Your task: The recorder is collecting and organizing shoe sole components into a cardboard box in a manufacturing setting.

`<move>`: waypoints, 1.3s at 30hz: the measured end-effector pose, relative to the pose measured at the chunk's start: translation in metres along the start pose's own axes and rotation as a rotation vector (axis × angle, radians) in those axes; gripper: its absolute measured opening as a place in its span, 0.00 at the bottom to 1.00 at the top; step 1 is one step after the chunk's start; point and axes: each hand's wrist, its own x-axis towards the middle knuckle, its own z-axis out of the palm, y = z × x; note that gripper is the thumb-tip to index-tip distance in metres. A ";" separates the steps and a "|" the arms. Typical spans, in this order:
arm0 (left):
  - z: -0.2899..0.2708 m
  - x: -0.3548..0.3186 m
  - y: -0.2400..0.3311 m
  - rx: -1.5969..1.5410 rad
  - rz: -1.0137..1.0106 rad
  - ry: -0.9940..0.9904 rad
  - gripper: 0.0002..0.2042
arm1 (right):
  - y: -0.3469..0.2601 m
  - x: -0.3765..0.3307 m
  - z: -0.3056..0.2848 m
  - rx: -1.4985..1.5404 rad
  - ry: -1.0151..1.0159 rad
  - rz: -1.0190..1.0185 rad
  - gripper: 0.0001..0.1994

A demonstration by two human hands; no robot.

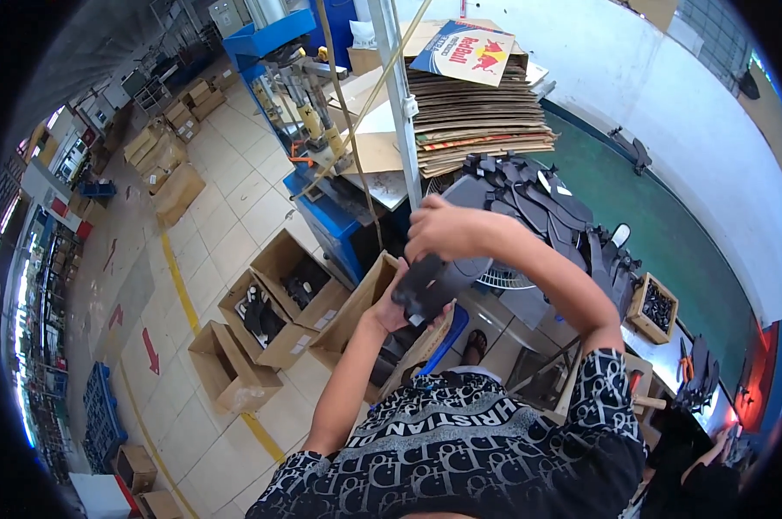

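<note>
In front of my body I hold a black moulded plastic part [419,290]. My left hand [389,310] is wrapped round it from below and the left side, palm towards it. My right hand [447,229] is closed at its upper end, knuckles up, with the fingertips partly hidden. Just below lies an open cardboard box [343,346] with dark parts inside. Close to my right forearm, a large pile of black plastic parts [525,199] covers the bench, a few with white pieces on them.
A wooden box of small dark pieces [653,309] and orange-handled pliers [686,363] are on the right. Behind stand flattened cartons [477,121], a metal post [397,95] and a blue machine [322,203]. Open cartons [227,368] sit on the floor left. Another person's hand [721,445] shows lower right.
</note>
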 end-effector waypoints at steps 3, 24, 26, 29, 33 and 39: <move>-0.005 -0.018 -0.017 -0.113 0.025 -0.034 0.43 | -0.019 0.029 0.035 -0.105 -0.200 -0.022 0.09; -0.165 -0.092 -0.156 -0.144 0.124 1.007 0.16 | 0.008 0.095 0.402 1.587 -0.146 1.312 0.12; -0.187 -0.097 -0.179 -0.238 0.086 1.032 0.17 | 0.018 0.105 0.434 1.487 -0.119 1.363 0.10; -0.208 -0.089 -0.180 0.033 -0.229 1.001 0.16 | 0.080 0.068 0.540 1.191 0.166 1.560 0.13; -0.221 -0.075 -0.187 0.049 0.071 0.991 0.14 | 0.183 -0.014 0.658 0.289 0.147 1.517 0.15; -0.186 -0.150 -0.244 -0.175 -0.089 1.446 0.11 | 0.142 0.059 0.699 0.717 -0.723 1.196 0.22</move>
